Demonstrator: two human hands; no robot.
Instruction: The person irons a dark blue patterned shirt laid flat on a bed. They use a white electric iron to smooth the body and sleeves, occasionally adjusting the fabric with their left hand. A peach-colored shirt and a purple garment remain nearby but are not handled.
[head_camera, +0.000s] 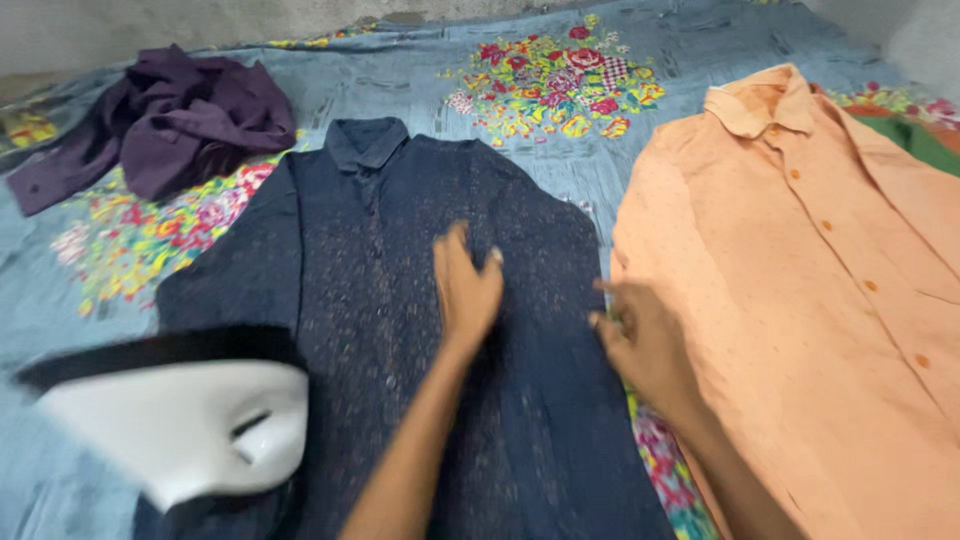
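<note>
Head view: left hand (467, 290) flat on dark shirt (400, 250)

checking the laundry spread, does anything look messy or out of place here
Yes: the purple shirt lies crumpled in a heap at the far left of the floral sheet, while the dark blue shirt under the left hand and the orange shirt lie spread flat.

1. The dark blue shirt (400, 300), speckled with tiny pale flecks, lay flat and face up on the flowered bedsheet, its collar pointing away, between a purple garment and an orange shirt.
2. Its placket ran down the middle; one sleeve lay along its side.
3. Its lower edge ran out of view.
</note>
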